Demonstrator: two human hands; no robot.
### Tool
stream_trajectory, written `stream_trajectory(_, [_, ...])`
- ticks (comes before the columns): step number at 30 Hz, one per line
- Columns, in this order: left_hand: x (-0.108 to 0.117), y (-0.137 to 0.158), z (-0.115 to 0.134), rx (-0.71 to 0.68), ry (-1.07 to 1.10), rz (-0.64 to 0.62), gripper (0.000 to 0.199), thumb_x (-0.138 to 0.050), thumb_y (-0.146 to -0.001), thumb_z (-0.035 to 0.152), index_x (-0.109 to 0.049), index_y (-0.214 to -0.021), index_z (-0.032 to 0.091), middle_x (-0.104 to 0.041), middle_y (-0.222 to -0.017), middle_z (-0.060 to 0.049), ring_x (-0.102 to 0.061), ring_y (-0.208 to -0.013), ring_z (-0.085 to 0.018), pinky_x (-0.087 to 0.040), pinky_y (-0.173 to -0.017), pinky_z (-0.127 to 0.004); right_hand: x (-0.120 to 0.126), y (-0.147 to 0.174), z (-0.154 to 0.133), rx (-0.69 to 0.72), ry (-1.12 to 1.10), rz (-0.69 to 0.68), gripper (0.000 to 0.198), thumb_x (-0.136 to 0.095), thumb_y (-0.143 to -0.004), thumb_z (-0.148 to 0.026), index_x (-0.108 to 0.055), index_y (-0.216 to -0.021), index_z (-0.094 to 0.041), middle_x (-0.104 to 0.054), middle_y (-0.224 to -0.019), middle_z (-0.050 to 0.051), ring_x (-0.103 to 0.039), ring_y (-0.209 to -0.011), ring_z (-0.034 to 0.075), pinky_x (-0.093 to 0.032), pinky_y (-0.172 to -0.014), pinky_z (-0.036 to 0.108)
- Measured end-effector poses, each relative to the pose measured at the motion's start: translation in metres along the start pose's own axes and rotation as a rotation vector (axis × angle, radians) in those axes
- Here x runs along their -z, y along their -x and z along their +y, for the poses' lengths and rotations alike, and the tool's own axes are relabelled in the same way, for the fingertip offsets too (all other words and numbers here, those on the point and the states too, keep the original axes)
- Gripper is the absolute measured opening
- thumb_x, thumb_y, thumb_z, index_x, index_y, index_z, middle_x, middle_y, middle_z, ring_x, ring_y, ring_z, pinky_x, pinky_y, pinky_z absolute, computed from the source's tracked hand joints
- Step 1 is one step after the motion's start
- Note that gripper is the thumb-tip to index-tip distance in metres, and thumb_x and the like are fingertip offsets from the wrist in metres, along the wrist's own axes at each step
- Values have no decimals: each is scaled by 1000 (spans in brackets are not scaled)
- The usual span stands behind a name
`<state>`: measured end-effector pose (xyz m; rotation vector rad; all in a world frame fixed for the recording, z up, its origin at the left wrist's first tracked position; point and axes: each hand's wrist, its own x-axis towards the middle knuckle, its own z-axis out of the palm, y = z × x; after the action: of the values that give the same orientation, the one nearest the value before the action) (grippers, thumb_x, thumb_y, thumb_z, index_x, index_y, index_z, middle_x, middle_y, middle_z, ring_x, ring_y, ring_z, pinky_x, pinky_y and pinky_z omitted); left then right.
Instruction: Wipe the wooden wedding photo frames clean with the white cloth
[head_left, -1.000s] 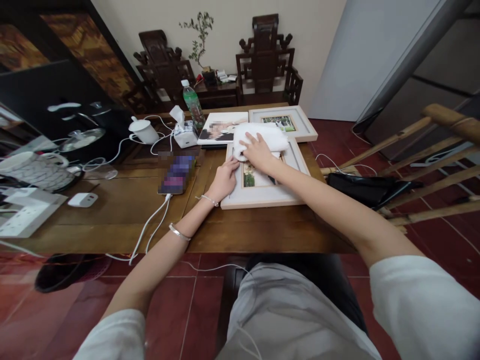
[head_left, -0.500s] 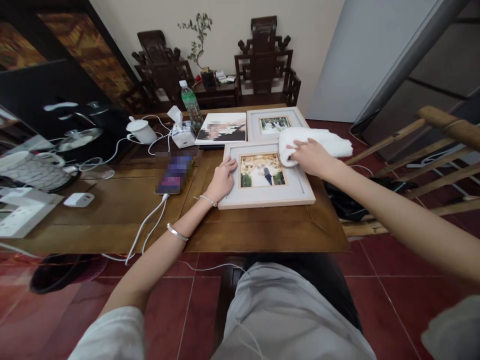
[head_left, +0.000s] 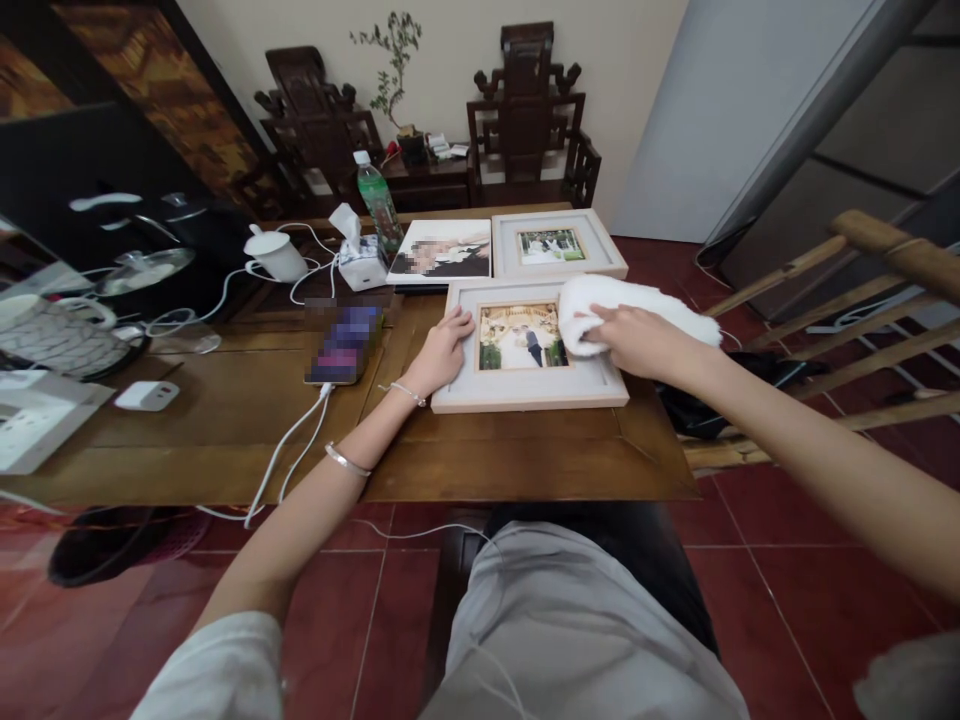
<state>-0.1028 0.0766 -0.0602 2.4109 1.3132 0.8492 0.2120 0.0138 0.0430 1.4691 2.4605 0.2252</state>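
A light wooden picture frame [head_left: 529, 391] lies flat near the front edge of the table, with a wedding photo inside a pale mat. My left hand [head_left: 442, 356] grips its left edge, fingertips resting on the rim. Bunched under my right hand [head_left: 628, 340] is a fluffy white towel [head_left: 652, 298], pressed on the frame's right side and covering its upper right corner. My fingers are closed on the cloth. Behind it lie a second picture frame [head_left: 606, 247] and a photo panel [head_left: 474, 265], side by side.
To the left are a phone [head_left: 346, 345] on a cable, a tissue box [head_left: 363, 264], a green-labelled bottle [head_left: 379, 200], a lidded white cup [head_left: 276, 256], a charger [head_left: 148, 396] and a power strip [head_left: 41, 420]. A wooden chair [head_left: 885, 280] stands at the right.
My right hand has slid the towel a little toward me and to the right along the frame's right side. My left hand keeps its place on the left edge.
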Motion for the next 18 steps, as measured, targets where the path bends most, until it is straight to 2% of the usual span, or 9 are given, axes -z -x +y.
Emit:
stream_trajectory(4, [1, 1, 2, 9, -25, -4, 60, -43, -78, 0, -73, -127, 16, -63, -146, -9, -45, -148, -29, -32, -126, -51, -9, -42, 20, -83, -31, 80, 51, -45, -82, -1, -74, -122, -15, -63, -139, 18, -68, -97, 29, -46, -83, 39])
stream_trajectory(8, [0, 2, 6, 18, -56, 11, 61, -43, -76, -1, -73, -127, 15, -63, -146, -8, -45, -148, -29, -33, -126, -52, -9, -46, 19, -78, -10, 90, 50, -42, -82, 0, -73, -120, -12, -63, -136, 20, -66, -101, 29, -44, -87, 39])
stream_trajectory(13, [-2, 2, 9, 15, -55, 30, 60, -41, -76, -3, -74, -124, 15, -65, -143, -8, -44, -148, -29, -33, -127, -51, -2, -1, -4, 1, -15, 18, 46, -45, -79, 3, -76, -109, -12, -63, -136, 20, -66, -103, 29, -45, -91, 40])
stream_trajectory(18, [-3, 2, 8, 10, -51, 39, 59, -41, -77, -1, -73, -125, 13, -65, -144, -10, -45, -148, -29, -33, -126, -51, -4, 61, -25, 143, -96, 47, 57, -46, -71, 5, -76, -110, -23, -66, -139, 12, -65, -120, 31, -49, -100, 45])
